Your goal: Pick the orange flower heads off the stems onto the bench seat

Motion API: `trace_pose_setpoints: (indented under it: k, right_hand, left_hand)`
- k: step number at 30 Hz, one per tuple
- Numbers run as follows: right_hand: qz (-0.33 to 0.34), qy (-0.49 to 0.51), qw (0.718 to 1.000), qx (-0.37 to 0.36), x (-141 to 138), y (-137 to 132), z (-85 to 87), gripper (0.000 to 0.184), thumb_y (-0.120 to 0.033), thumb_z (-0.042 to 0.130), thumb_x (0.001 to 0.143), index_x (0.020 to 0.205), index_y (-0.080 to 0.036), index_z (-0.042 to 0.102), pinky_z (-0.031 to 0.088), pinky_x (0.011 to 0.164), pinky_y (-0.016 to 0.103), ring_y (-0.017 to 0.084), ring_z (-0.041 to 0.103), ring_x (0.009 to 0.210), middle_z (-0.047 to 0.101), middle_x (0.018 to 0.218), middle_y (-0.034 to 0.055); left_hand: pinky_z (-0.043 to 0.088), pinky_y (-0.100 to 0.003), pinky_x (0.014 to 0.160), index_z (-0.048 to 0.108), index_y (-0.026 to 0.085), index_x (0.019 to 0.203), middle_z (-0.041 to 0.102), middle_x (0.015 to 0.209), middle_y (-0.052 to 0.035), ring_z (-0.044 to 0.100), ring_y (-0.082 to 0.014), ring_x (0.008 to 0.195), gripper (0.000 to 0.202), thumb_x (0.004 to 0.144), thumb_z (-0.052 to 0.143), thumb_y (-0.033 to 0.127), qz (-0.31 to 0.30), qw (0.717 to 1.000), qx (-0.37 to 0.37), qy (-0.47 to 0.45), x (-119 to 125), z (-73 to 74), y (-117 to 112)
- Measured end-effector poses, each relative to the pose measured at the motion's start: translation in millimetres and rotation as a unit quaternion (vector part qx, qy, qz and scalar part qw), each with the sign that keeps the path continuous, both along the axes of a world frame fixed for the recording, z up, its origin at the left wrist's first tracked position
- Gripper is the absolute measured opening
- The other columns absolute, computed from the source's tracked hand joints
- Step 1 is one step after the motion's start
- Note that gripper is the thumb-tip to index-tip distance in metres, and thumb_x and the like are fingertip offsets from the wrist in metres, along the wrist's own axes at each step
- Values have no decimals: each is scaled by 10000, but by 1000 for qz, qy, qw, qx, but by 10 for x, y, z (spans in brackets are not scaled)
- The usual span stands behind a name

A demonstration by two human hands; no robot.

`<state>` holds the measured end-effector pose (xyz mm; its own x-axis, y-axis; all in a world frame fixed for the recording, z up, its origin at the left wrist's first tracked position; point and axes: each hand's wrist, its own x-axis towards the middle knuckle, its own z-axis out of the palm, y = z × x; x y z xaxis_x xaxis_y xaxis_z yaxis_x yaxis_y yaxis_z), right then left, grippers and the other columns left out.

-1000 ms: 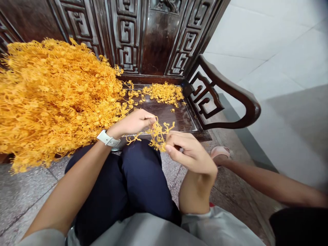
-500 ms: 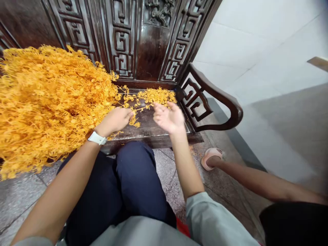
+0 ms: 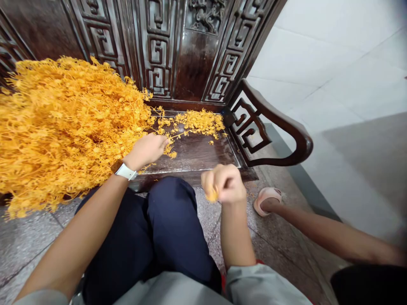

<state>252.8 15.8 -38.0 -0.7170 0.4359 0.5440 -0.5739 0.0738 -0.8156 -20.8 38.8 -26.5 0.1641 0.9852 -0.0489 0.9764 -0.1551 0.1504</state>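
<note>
My left hand reaches over the dark wooden bench seat, its fingers closed on the end of a thin yellow flower stem that points right. Little blossoms hang by its fingertips. My right hand is raised in front of the seat's edge, curled shut and slightly blurred, with a small orange-yellow floret between the fingers. Loose yellow florets lie in a small pile at the back right of the seat. A big heap of yellow flower sprigs rises left of my left hand.
Behind the seat stands a carved wooden backrest. A curved wooden armrest closes its right end. At the right, another person's leg and pink sandal are on the tiled floor, beside a pale wall.
My right hand has come back from the floret pile toward me and closed from open fingers, with a floret now in it. My left hand keeps its hold on the stem.
</note>
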Motion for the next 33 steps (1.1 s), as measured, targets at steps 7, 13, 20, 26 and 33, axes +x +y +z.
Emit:
trace_pose_setpoints:
  k: [7, 13, 20, 26, 33]
  right_hand:
    - [-83, -21, 993, -83, -177, 664, -48, 563, -614, 575, 966, 606, -189, 659, 373, 522, 239, 57, 510, 539, 689, 662, 5]
    - [-127, -21, 853, -506, -421, 569, -375, 202, -160, 515, 949, 1001, -168, 710, 423, 516, 181, 83, 409, 533, 580, 648, -28]
    - [-185, -25, 813, -552, -363, 312, -590, 82, -162, 552, 901, 899, -175, 633, 359, 495, 189, 83, 355, 504, 414, 604, -64]
    - [-327, -48, 817, -472, -316, 268, -767, 108, -216, 706, 860, 966, -196, 717, 345, 501, 188, 77, 413, 555, 570, 715, -33]
    - [-447, -171, 874, -82, -367, 148, -578, 293, -485, 725, 968, 1190, -304, 785, 529, 954, 365, 191, 648, 1040, 726, 1142, 45]
  left_hand:
    - [497, -371, 775, 750, 180, 1022, 793, 956, -166, 742, -311, 890, 471, 1098, 332, 384, -12, 999, -33, 13, 38, -12, -20]
    - [499, -383, 791, 751, 167, 1049, 798, 994, -182, 750, -331, 924, 495, 1101, 316, 395, 2, 999, -44, 17, 15, -10, -32]
    - [479, -375, 754, 742, 169, 1013, 789, 940, -175, 734, -325, 882, 493, 1098, 324, 415, 1, 1000, -21, 2, 21, -51, -1]
    - [443, -298, 636, 694, 182, 862, 665, 664, -57, 611, -205, 629, 408, 1069, 418, 398, -4, 966, -26, -258, 68, -34, 26]
    - [305, -230, 470, 582, 199, 768, 443, 524, 40, 376, -108, 449, 450, 1027, 544, 566, -120, 864, -122, -474, 205, -17, -9]
